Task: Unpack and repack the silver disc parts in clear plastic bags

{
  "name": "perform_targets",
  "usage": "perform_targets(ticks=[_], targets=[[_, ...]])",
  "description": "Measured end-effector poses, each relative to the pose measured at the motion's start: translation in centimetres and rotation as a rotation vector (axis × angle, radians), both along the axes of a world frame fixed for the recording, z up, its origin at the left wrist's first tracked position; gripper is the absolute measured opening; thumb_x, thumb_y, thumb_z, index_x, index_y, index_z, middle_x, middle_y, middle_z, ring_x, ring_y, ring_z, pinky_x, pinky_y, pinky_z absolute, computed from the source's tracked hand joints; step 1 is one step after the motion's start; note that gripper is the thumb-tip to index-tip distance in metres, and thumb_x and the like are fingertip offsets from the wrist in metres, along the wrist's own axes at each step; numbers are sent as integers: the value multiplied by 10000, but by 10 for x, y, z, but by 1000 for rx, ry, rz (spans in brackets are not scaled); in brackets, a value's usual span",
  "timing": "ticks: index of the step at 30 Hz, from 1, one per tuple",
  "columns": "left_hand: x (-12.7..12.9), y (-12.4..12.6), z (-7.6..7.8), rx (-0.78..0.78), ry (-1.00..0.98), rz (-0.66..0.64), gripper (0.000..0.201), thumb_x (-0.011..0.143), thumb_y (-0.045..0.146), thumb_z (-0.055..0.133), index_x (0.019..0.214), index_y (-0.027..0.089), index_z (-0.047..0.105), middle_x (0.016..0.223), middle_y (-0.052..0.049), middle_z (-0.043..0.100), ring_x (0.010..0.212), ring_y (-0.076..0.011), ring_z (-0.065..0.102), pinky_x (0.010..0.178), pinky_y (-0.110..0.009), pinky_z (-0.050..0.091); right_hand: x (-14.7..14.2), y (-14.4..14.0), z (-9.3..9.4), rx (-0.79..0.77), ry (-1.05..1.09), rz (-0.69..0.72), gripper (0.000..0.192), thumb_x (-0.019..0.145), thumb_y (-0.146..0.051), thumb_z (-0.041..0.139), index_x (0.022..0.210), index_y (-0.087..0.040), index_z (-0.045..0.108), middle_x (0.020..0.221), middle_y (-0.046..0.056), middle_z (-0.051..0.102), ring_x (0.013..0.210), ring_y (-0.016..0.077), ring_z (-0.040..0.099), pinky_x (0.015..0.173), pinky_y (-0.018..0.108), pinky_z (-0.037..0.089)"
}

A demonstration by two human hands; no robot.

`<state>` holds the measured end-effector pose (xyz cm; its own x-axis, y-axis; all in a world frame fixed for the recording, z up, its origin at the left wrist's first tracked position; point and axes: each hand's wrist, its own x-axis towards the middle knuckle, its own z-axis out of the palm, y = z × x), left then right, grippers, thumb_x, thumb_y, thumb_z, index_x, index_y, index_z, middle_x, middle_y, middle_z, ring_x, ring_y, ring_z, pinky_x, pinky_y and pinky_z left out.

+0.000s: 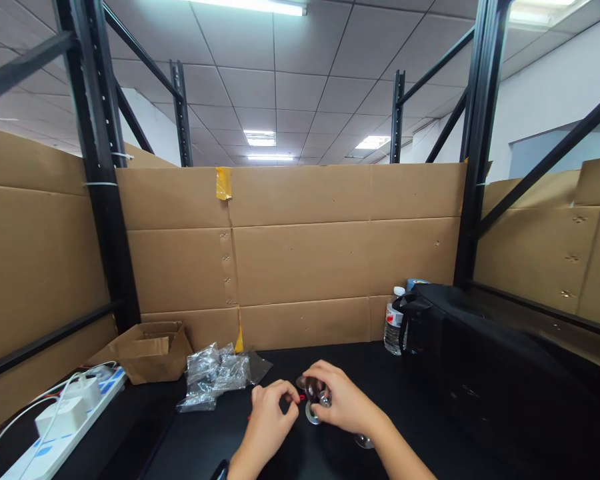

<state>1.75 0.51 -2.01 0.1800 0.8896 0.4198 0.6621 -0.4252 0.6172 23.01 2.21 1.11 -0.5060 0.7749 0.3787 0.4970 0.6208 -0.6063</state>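
1. While cardboard walls box in the black bench, a black bag sits right.
2. Plastic packets wait leftward.
3. Right hand closes its grip on a small metal part, steadying it mid-bench.
4. Left hand pinches something red, fingers nearly closed.

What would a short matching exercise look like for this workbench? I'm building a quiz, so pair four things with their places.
Things:
1. open cardboard box
2. water bottle
3. power strip
4. clear plastic bags

Places:
A. far left edge, chargers plugged in
B. beside the black bag
C. back left, by the cardboard wall
D. just left of the left hand

Pairs: 1-C, 2-B, 3-A, 4-D
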Motion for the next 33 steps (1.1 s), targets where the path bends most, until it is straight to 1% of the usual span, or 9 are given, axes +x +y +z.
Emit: perform_targets(ticks=[4,7,11,16,20,23,26,29,33], targets=[[-22,5,12,15,199,106,256,795,149,529,887,257,742,904,-6,751,920,-218,664,882,-362,334,39,17,-4,-16,-118,-221,507,742,-197,670,1248,-190,657,1202,91,600,1014,203,636,914,283,479],[-42,12,12,-15,299,117,273,805,143,531,902,255,760,938,-20,759,955,-225,655,891,-373,316,72,31,-14,-124,-326,-399,426,697,-251,753,1111,-154,724,1127,103,628,1003,247,652,880,309,474],[-53,18,0,-83,370,114,264,769,130,555,867,251,769,892,-19,767,947,-225,647,918,-391,298,92,42,-27,-235,-435,-402,434,657,-259,809,1072,-149,747,1084,105,681,1021,270,653,873,315,470],[-47,16,-8,-81,380,87,221,762,156,604,881,268,753,928,3,746,970,-214,631,907,-383,287,85,41,-26,-255,-404,-334,538,622,-247,831,1146,-178,733,1109,87,693,1050,261,650,911,309,467],[-41,12,-4,-47,344,69,205,825,203,591,948,278,737,996,-11,727,999,-222,620,902,-381,299,79,33,-18,-216,-424,-401,647,593,-274,841,1221,-244,688,1226,87,646,1154,302,621,915,341,460],[-38,10,-1,-28,304,50,209,855,206,567,974,283,720,1052,-15,715,1016,-226,619,913,-384,309,78,26,-12,-191,-442,-488,454,614,-266,799,1059,-254,704,1141,56,660,1049,281,653,813,330,462],[-36,8,0,-23,277,27,200,869,206,559,974,285,710,1058,-15,706,1021,-232,614,930,-389,318,75,18,-10,-262,-471,-420,303,579,-273,801,852,-233,676,944,14,674,875,235,663,712,297,443],[-31,6,1,-32,267,-7,192,875,208,560,963,284,712,1050,-22,704,1014,-232,607,951,-396,324,64,11,-13,-354,-551,-333,411,456,-278,868,808,-239,660,880,2,671,841,251,663,680,301,449],[-26,3,3,-48,279,-40,195,877,212,563,976,280,716,1072,-38,704,1054,-241,589,981,-403,322,43,5,-19,-333,-627,-449,493,377,-207,898,803,-253,653,940,30,672,913,312,684,739,359,492]])
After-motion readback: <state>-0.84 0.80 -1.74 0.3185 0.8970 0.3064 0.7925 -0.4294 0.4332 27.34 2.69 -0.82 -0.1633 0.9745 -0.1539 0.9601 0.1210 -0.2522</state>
